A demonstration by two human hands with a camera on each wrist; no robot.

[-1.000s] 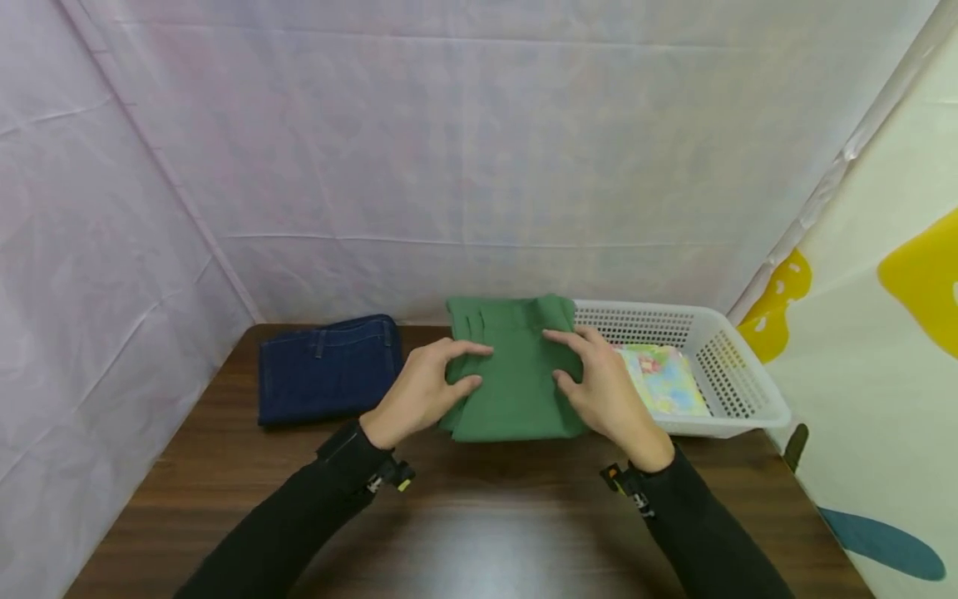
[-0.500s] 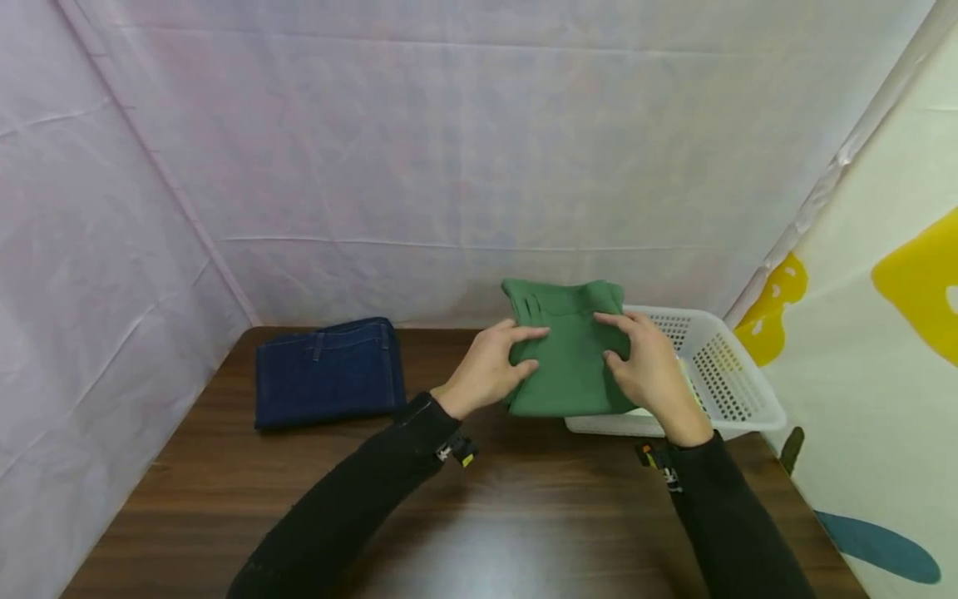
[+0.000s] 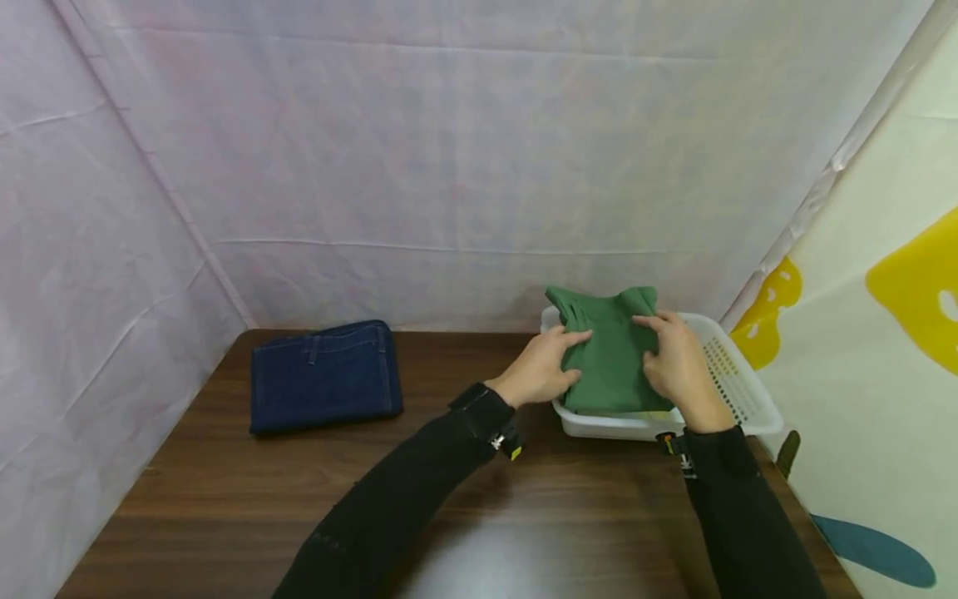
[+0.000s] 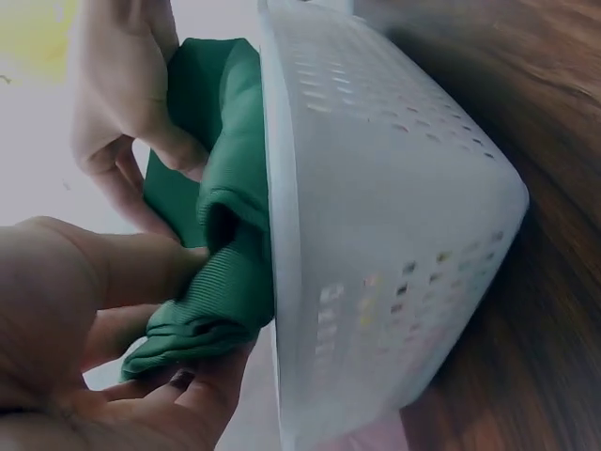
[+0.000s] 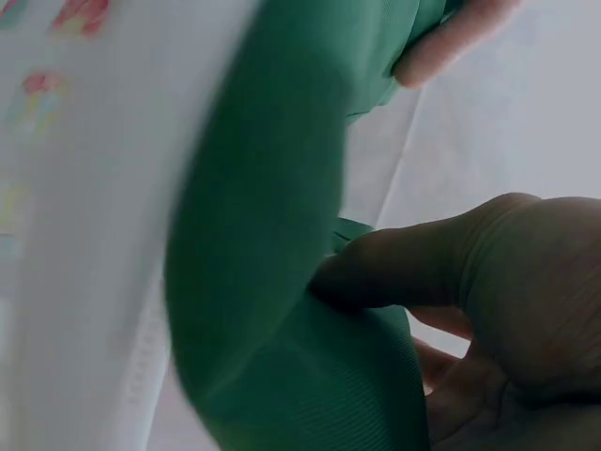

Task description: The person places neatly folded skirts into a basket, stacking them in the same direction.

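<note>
A folded green garment (image 3: pixel 609 358) hangs over the white plastic basket (image 3: pixel 614 428), overlapping its left half in the head view. My left hand (image 3: pixel 540 366) grips its left edge, thumb on top and fingers underneath, as the left wrist view shows. There the folded layers (image 4: pixel 211 291) lie right against the basket rim. On the opposite side my right hand (image 3: pixel 681 366) pinches the right edge; its thumb (image 5: pixel 376 268) presses on the cloth in the right wrist view. Pastel patterned fabric (image 5: pixel 42 85) shows through the basket's holes, and the garment hides most of the inside.
Folded dark blue jeans (image 3: pixel 325 378) lie at the back left of the brown wooden table (image 3: pixel 299 499). A pale curtain (image 3: pixel 449 150) stands behind the table. On the right hangs a white sheet with yellow shapes (image 3: pixel 774 308).
Both hands have carried the green garment to the right, from beside the basket to over it. It now covers the pastel fabric in the head view. The jeans stay put.
</note>
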